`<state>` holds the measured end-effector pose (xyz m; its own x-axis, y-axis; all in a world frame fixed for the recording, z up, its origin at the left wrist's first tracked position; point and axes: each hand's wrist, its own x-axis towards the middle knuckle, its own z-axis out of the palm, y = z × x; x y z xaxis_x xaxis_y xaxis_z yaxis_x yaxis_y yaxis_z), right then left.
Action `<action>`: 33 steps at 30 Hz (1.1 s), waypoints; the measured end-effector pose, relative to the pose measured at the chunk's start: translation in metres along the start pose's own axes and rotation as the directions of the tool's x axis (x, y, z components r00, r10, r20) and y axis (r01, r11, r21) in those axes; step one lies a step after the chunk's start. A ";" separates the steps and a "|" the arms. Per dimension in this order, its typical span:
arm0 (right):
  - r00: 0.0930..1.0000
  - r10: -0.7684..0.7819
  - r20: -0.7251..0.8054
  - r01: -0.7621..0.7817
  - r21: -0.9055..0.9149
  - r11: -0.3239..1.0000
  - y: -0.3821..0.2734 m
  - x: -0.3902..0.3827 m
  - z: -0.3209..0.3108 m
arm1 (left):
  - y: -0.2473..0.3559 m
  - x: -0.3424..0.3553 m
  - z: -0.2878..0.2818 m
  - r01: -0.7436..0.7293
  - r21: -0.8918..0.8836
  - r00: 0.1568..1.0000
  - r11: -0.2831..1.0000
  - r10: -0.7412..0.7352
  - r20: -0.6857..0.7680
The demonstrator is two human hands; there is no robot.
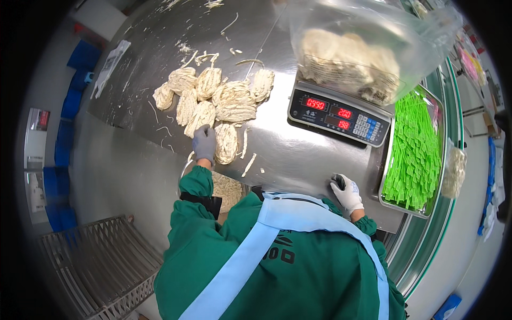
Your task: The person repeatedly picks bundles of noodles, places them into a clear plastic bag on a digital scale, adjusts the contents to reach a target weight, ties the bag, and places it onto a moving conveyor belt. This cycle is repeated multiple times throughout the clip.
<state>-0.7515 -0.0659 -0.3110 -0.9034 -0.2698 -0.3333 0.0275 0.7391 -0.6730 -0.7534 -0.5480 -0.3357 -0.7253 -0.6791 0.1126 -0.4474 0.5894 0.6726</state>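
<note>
My left hand (204, 145), in a grey glove, is at the near end of a noodle bundle (201, 118), its fingers closed against it. Another noodle bundle (226, 144) lies just right of that hand. Several more pale folded bundles (233, 101) are clustered beyond them on the steel table (277, 154). Near the table's front edge is my right hand (348, 193), in a white glove with dark fingertips. Its fingers are loosely bent and apart, and I see nothing held in them. A large clear bag of noodles (349, 61) rests on the digital scale (338, 114).
Right of the scale stands a metal tray (397, 205) of bright green plastic strips (413, 154). Loose noodle scraps (249, 165) litter the table. Below its front edge, a container holds more noodles (226, 191). A slatted metal rack (101, 261) stands at lower left; blue bins (61, 186) line the left wall.
</note>
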 end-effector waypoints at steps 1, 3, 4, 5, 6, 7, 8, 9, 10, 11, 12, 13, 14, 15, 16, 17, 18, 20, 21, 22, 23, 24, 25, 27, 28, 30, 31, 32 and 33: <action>1.000 -0.018 0.005 0.018 -0.032 0.999 -0.002 0.004 0.000 | -0.006 -0.010 0.001 -0.029 0.004 0.999 1.000 0.030 -0.037; 0.997 -0.070 0.020 0.071 -0.088 0.994 -0.008 0.009 -0.001 | -0.012 -0.034 0.006 -0.047 0.226 0.999 0.973 0.050 -0.009; 0.998 -0.044 0.038 0.047 -0.088 0.995 -0.010 0.011 -0.001 | -0.012 -0.046 0.011 -0.046 0.314 0.999 0.948 0.036 0.036; 0.998 -0.037 0.044 0.041 -0.085 0.996 -0.012 0.012 -0.002 | -0.011 -0.053 0.015 -0.043 0.299 0.999 0.953 0.040 0.014; 0.999 -0.022 0.036 0.025 -0.082 0.996 -0.013 0.014 -0.002 | -0.010 -0.059 0.020 0.002 0.304 0.999 0.953 -0.013 0.032; 0.999 -0.030 0.031 0.033 -0.088 0.996 -0.015 0.015 -0.002 | -0.007 -0.062 0.023 0.016 0.306 0.999 0.952 -0.026 0.029; 0.999 -0.041 0.007 0.041 -0.099 0.994 -0.015 0.016 -0.002 | -0.005 -0.063 0.027 0.034 0.274 0.999 0.961 -0.043 0.028; 1.000 -0.024 0.010 0.025 -0.126 0.992 -0.017 0.017 -0.002 | -0.002 -0.061 0.029 0.022 0.234 1.000 0.972 -0.021 -0.006; 0.999 -0.041 0.008 0.042 -0.110 0.993 -0.017 0.018 -0.002 | 0.000 -0.058 0.029 0.007 0.196 0.999 0.981 0.002 -0.046; 0.999 -0.025 0.031 0.028 -0.107 0.994 -0.017 0.019 -0.002 | 0.000 -0.055 0.029 0.031 0.109 0.999 0.994 -0.028 -0.036; 0.999 -0.014 0.044 0.017 -0.089 0.996 -0.018 0.020 -0.002 | 0.000 -0.050 0.026 0.045 0.097 0.999 0.994 -0.044 -0.018; 0.999 -0.010 0.051 0.015 -0.113 0.994 -0.018 0.022 -0.002 | -0.002 -0.046 0.023 0.039 0.079 0.999 0.996 -0.039 -0.012; 0.998 -0.003 0.060 0.010 -0.123 0.992 -0.019 0.022 -0.003 | -0.005 -0.042 0.018 0.029 0.068 0.999 0.997 -0.031 0.025; 0.999 -0.009 0.053 0.016 -0.137 0.990 -0.018 0.022 -0.002 | -0.011 -0.041 0.013 0.011 -0.010 1.000 1.000 -0.011 0.003; 0.999 -0.027 0.039 0.032 -0.142 0.989 -0.018 0.022 -0.002 | -0.017 -0.041 0.006 -0.015 0.083 0.991 0.996 0.026 -0.132; 0.999 -0.044 0.022 0.046 -0.143 0.989 -0.017 0.021 -0.001 | -0.025 -0.041 0.000 -0.027 0.180 0.963 0.983 0.073 -0.258; 0.999 -0.031 0.020 0.034 -0.151 0.988 -0.017 0.021 -0.001 | -0.033 -0.043 -0.007 -0.052 0.291 0.903 0.955 0.170 -0.394; 0.999 -0.037 0.005 0.037 -0.123 0.992 -0.016 0.020 0.000 | -0.047 -0.049 -0.015 0.030 0.331 0.965 0.943 0.059 -0.256; 1.000 -0.012 0.022 0.014 -0.107 0.994 -0.018 0.020 0.000 | -0.053 -0.051 -0.018 0.082 0.353 0.984 0.932 -0.019 -0.178; 1.000 -0.020 0.021 0.022 -0.116 0.993 -0.019 0.022 0.001 | -0.058 -0.054 -0.017 0.035 0.385 0.986 0.922 0.032 -0.165; 0.999 -0.016 0.029 0.020 -0.122 0.992 -0.023 0.025 0.001 | -0.062 -0.056 -0.017 0.012 0.404 0.990 0.914 0.047 -0.135; 1.000 -0.003 0.031 0.007 -0.129 0.992 -0.027 0.028 0.002 | -0.067 -0.059 -0.016 0.003 0.437 0.995 0.899 0.042 -0.094; 0.995 -0.050 0.085 0.062 -0.154 0.986 -0.033 0.032 0.002 | -0.071 -0.060 -0.015 -0.014 0.394 0.993 0.919 0.058 -0.099; 0.978 -0.118 0.173 0.153 -0.200 0.968 -0.050 0.044 0.007 | -0.083 -0.067 -0.022 -0.045 0.385 0.993 0.922 0.084 -0.085; 0.956 -0.163 0.243 0.213 -0.193 0.958 -0.062 0.049 0.010 | -0.090 -0.071 -0.031 -0.113 0.377 0.983 0.919 0.159 -0.092; 0.904 -0.243 0.353 0.321 -0.181 0.930 -0.088 0.063 0.023 | -0.104 -0.081 -0.053 -0.085 0.421 0.979 0.903 0.153 -0.131; 0.868 -0.293 0.400 0.392 -0.193 0.899 -0.102 0.069 0.030 | -0.110 -0.088 -0.067 0.049 0.487 0.997 0.872 -0.014 -0.075; 0.824 -0.354 0.442 0.473 -0.193 0.860 -0.116 0.078 0.039 | -0.113 -0.094 -0.079 0.170 0.572 0.985 0.802 -0.161 -0.067; 0.798 -0.369 0.475 0.504 -0.192 0.842 -0.131 0.087 0.049 | -0.111 -0.097 -0.087 0.216 0.635 0.975 0.742 -0.191 -0.109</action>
<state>-0.8129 -0.2172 -0.2843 -0.5282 -0.7819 -0.3313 -0.5145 0.6050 -0.6077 -0.5876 -0.5856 -0.3573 -0.5649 -0.8229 0.0609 -0.8209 0.5680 0.0593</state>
